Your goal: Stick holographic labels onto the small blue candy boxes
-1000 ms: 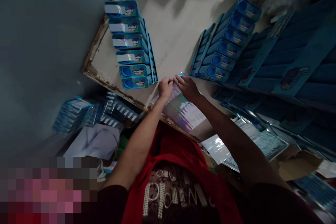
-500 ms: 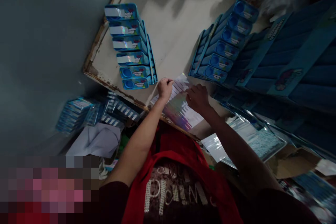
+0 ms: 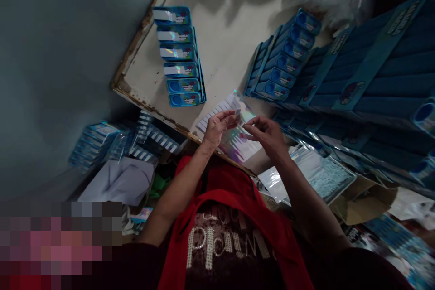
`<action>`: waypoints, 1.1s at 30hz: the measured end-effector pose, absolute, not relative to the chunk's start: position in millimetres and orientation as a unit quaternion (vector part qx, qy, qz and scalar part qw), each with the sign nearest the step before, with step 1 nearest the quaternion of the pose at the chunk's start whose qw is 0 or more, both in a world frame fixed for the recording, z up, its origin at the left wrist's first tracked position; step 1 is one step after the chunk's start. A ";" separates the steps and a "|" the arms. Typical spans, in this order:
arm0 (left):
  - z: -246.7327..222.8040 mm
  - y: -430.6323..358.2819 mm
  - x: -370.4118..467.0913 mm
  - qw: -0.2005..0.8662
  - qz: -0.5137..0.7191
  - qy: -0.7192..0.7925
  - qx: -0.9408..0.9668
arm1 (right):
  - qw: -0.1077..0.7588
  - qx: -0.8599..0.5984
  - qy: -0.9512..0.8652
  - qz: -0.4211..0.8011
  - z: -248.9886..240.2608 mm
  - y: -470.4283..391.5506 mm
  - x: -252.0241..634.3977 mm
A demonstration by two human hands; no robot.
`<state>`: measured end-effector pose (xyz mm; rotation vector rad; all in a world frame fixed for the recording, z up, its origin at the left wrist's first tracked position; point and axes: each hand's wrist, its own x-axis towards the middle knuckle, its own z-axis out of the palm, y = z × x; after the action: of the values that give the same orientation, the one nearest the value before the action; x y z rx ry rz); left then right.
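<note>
Left hand (image 3: pixel 220 128), right hand (image 3: pixel 268 135), curled, close together

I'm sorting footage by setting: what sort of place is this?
Probably a packing or labelling workspace: blue boxes printed "Caramelo Macizo" stand in stacks on a worn white table, and a sheet of shiny strips lies near its edge.

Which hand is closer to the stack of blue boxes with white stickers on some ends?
Left. The left hand is just below and right of the stack in the picture, not touching it; the right hand is farther right.
</note>
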<state>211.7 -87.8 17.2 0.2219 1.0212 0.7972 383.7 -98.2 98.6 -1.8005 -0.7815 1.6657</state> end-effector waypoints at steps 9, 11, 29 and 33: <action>60.5 -97.5 177.6 0.675 0.447 0.574 0.125 | 0.260 -0.693 -0.274 0.614 116.2 -84.2 352.0; 78.6 -95.4 162.4 0.589 0.471 0.623 0.205 | 0.276 -0.705 -0.314 0.573 115.0 -70.5 333.8; 39.4 -8.5 65.5 0.469 0.501 0.689 0.234 | 0.088 -0.749 -0.575 0.317 89.8 30.6 219.8; 24.9 -7.0 70.9 0.513 0.508 0.669 0.177 | 0.153 -0.736 -0.557 0.354 69.0 32.8 230.1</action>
<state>70.9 -7.0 24.9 0.4260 1.6090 1.2229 230.1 32.8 69.0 -2.1105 -1.5959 1.0146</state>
